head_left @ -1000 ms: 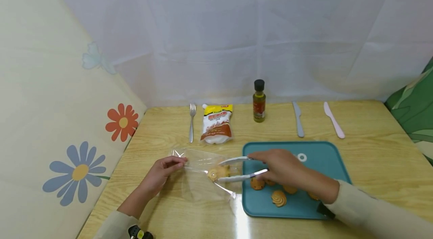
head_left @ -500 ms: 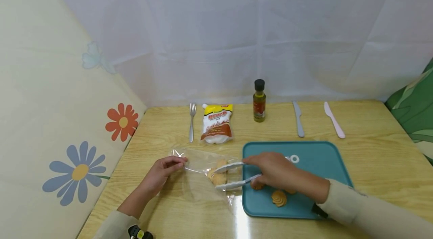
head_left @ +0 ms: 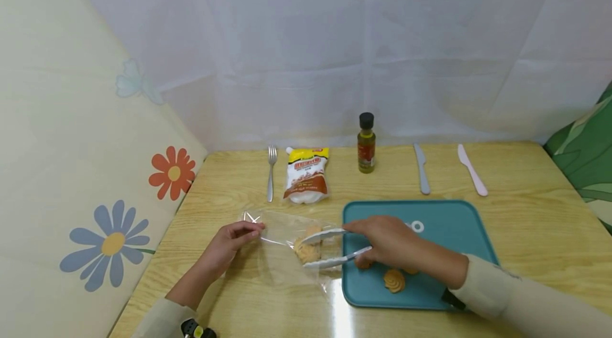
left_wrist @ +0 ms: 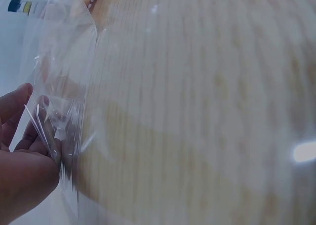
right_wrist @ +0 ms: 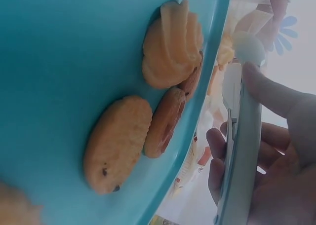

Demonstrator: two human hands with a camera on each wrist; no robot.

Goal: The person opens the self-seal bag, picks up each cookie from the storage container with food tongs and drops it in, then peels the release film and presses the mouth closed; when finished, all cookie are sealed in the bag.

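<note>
Clear plastic bag (head_left: 291,245): thin, crinkled, see-through; lies flat on the wooden table (head_left: 526,231) just left of the teal tray's (head_left: 454,231) left edge, toward the table's near-left part. Left end pinched up, mouth toward the tray. Two pale golden cookies (head_left: 306,247) sit inside it, close to the mouth, touching each other.

White plastic tongs (head_left: 330,247): two slim arms spread apart, tips inside the bag mouth on either side of the bagged cookies; handle end over the tray's left edge.

Tray cookies (right_wrist: 168,42): a piped swirl cookie and flatter round ones with dark specks, clustered near the tray's near-left corner, some overlapping.
</note>
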